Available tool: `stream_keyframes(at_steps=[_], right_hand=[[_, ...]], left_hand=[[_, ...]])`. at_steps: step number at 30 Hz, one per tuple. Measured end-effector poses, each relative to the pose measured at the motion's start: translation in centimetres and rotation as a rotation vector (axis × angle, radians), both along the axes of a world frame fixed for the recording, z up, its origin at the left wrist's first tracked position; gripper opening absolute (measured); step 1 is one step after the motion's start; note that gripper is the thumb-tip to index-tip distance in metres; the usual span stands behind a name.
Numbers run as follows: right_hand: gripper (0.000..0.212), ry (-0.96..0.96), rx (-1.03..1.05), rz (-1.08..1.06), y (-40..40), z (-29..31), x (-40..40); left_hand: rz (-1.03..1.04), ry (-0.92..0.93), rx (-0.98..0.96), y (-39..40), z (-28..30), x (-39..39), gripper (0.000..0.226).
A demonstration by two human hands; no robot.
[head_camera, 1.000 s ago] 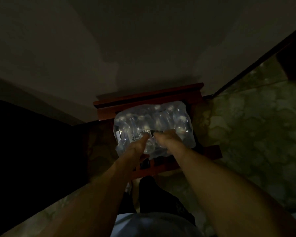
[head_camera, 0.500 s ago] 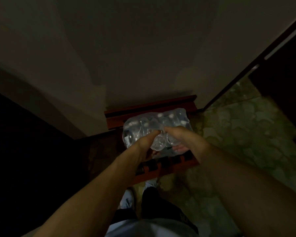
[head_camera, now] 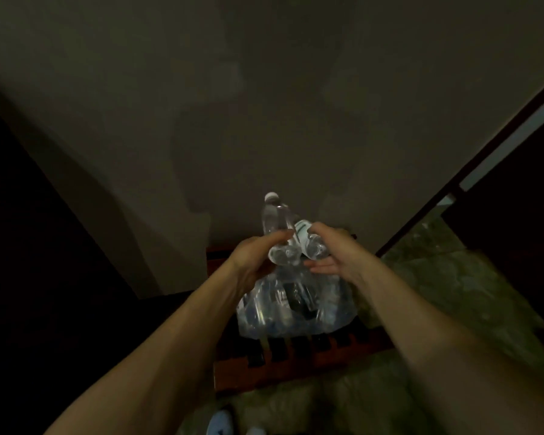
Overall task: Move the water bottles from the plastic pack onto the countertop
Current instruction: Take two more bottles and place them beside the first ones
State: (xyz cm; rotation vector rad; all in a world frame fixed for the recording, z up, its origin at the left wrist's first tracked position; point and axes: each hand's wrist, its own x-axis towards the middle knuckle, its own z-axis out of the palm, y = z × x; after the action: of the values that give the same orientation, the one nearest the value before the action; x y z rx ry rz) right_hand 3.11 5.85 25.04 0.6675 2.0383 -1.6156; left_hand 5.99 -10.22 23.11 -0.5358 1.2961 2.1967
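A clear plastic pack point(head_camera: 296, 312) of water bottles sits on a dark red slatted wooden bench point(head_camera: 299, 356) against the wall. My left hand point(head_camera: 255, 259) grips a clear water bottle point(head_camera: 275, 221) with a white cap, lifted above the pack and pointing away from me. My right hand point(head_camera: 333, 249) holds a second water bottle point(head_camera: 307, 238) with a white and green label, also raised over the pack. Both bottles are side by side and nearly touching. The scene is dim.
A plain wall point(head_camera: 264, 105) rises right behind the bench. Mottled green stone floor point(head_camera: 453, 293) spreads to the right and in front. A dark door frame point(head_camera: 471, 171) runs diagonally at the right. My shoes point(head_camera: 223, 422) show at the bottom edge.
Both hands were down on the pack's top pulling at bottles. They have since risen, each with a bottle drawn out of the plastic. The camera view has tilted upward.
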Motion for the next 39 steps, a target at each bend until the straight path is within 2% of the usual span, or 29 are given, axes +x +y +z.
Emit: stream_keyframes(at_steps=[3, 5, 7, 10, 15, 19, 22, 24, 29, 33, 37, 39], right_hand=[[0.042, 0.128, -0.179, -0.040, -1.5, 2.4, -0.2], [0.038, 0.205, -0.327, -0.047, -2.2, 4.2, 0.0], [0.035, 0.283, -0.457, -0.030, -2.6, 6.0, 0.5], [0.028, 0.434, -0.612, 0.006, -2.9, 9.1, 1.8], [0.048, 0.696, -0.764, 0.149, -4.6, 14.2, 4.4], [0.044, 0.793, -0.775, 0.192, -7.1, 16.5, 6.3], [0.036, 0.784, -0.784, 0.173, -9.0, 17.3, 7.2], [0.031, 0.758, -0.793, 0.180, -10.3, 17.4, 7.6], [0.051, 0.779, -0.741, 0.272, -13.7, 17.1, 8.7], [0.048, 0.790, -0.670, 0.418, -17.9, 17.9, 9.6], [0.052, 0.753, -0.655, 0.558, -24.0, 18.5, 11.0], [0.063, 0.743, -0.672, 0.621, -27.5, 18.6, 12.0]], left_hand=[[0.067, 0.081, -0.056, -1.2, 2.9, 0.1, 0.045], [0.114, 0.159, -0.083, -1.8, 5.3, 0.6, 0.036], [0.120, 0.260, -0.168, -2.4, 7.5, 1.4, 0.030], [0.137, 0.434, -0.296, -3.2, 11.2, 2.9, 0.034], [0.161, 0.691, -0.356, -3.7, 16.8, 6.0, 0.030], [0.294, 0.771, -0.296, -4.9, 19.2, 7.8, 0.017], [0.305, 0.782, -0.320, -6.6, 20.6, 9.0, 0.038], [0.327, 0.804, -0.380, -7.8, 21.2, 9.8, 0.043], [0.544, 0.821, -0.521, -11.7, 21.4, 11.5, 0.054], [0.638, 0.765, -0.621, -16.6, 21.2, 13.5, 0.065], [0.535, 0.761, -0.674, -23.3, 22.1, 15.6, 0.055], [0.476, 0.780, -0.693, -27.0, 22.5, 16.6, 0.028]])
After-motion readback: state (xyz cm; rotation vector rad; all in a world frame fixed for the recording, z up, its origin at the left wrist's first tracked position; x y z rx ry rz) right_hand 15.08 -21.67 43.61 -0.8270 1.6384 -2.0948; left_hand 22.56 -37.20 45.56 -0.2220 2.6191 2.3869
